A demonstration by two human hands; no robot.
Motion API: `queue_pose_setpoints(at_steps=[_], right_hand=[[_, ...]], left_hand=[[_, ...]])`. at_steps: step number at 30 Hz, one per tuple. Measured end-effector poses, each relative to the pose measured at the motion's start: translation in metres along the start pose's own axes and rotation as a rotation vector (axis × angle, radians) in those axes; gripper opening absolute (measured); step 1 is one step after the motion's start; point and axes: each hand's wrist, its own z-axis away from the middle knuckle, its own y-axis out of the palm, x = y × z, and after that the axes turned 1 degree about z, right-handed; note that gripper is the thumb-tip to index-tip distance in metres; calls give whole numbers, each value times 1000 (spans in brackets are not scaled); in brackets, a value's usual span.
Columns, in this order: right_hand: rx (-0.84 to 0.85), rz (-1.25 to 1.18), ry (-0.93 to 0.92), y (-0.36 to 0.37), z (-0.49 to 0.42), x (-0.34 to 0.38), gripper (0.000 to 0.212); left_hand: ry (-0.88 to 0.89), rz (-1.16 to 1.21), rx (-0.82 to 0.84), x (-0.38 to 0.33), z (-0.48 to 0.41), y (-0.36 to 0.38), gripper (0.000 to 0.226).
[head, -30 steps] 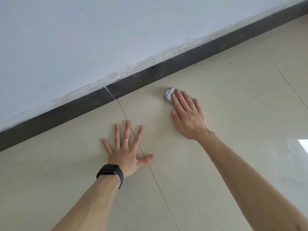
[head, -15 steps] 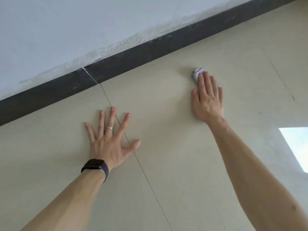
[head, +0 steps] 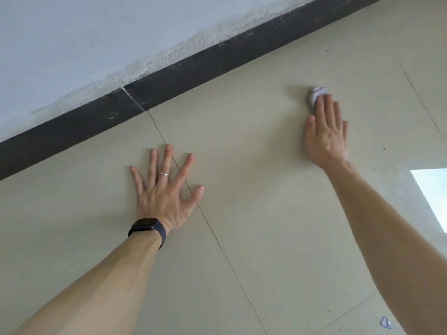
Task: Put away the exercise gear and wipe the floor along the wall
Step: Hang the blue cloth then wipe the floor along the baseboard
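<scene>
beige tiled floor (head: 254,213) is filling most of my view, running up to a dark grey baseboard (head: 193,68) under a pale, flaking painted wall (head: 84,39). i am seeing a small crumpled white cloth (head: 314,96) lying on the tile near the baseboard but apart from it, over on the right. the right hand (head: 325,134) is lying flat on top of that cloth, fingers straight and close together, pressing it down against the floor so that only its far end is peeking out beyond the fingertips. the left hand (head: 164,199) is resting palm down on the bare tile, well apart from the cloth, fingers spread wide and holding nothing. it is sitting across a thin grout line (head: 217,238) that is running from the baseboard toward me. i am noticing a silver ring (head: 164,174) on one of its fingers and a black smartwatch (head: 147,227) on the wrist. a bright patch of light (head: 433,192) is glaring on the floor at the right edge, and a few dark specks (head: 383,149) are dotting the tile just right of the right hand.
</scene>
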Motion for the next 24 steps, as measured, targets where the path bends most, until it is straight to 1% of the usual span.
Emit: queue_pose_setpoints(at_steps=[1, 2, 3, 4, 5, 7, 8, 9, 10, 13, 14, 15, 16, 17, 18, 20, 21, 22, 23, 24], right_hand=[[-6, -56, 110, -4, -10, -2, 57], [-20, -76, 162, -2, -10, 3, 57], [-38, -58, 151, 4, 2, 12, 57], [-57, -20, 75, 14, 24, 21, 58], [-56, 14, -47, 24, 52, 27, 58], [23, 87, -297, 33, 104, 24, 57], [67, 115, -376, 33, 115, 15, 57], [94, 117, -395, 29, 112, 4, 56], [83, 105, -336, 23, 100, -6, 55], [-35, 1, 68, 5, 55, -28, 54], [-53, -54, 164, 3, 48, -30, 54], [-60, -99, 211, 4, 51, -26, 54], [-66, -123, 225, 9, 63, -19, 54], [-64, -118, 197, 17, 85, -11, 54], [-51, -88, 131, 27, 114, -4, 55], [30, 1, -65, 38, 171, 2, 57], [73, 34, -155, 40, 189, -4, 56], [102, 52, -207, 39, 192, -14, 56], [97, 67, -204, 33, 184, -28, 56], [57, 79, -145, 27, 169, -44, 57]], left_hand=[[0, -4, 6, 0, -1, 0, 74], [0, -9, 9, -1, -1, 0, 74], [-2, -11, 9, -1, -1, 0, 74], [-4, -8, 7, -2, -2, 0, 75], [-7, 1, 6, -2, -2, -1, 75], [-4, 10, 8, -3, -2, -1, 75], [0, 5, 12, -3, -2, -1, 75], [2, 0, 12, -3, -2, 0, 74], [3, -2, 7, -3, -2, 1, 74], [6, -5, -11, -2, -1, 3, 74], [9, -9, -15, -2, -1, 3, 74], [13, -5, -18, -2, -2, 4, 74], [13, 6, -22, -2, -2, 4, 74], [10, 18, -25, -2, -2, 3, 74], [8, 24, -26, -1, -1, 4, 74], [15, 26, -20, -1, -1, 3, 73], [22, 36, -17, -1, -1, 3, 73], [26, 49, -17, 0, -1, 2, 73], [25, 58, -18, 0, -1, 1, 72], [20, 58, -18, 0, -1, 1, 73]])
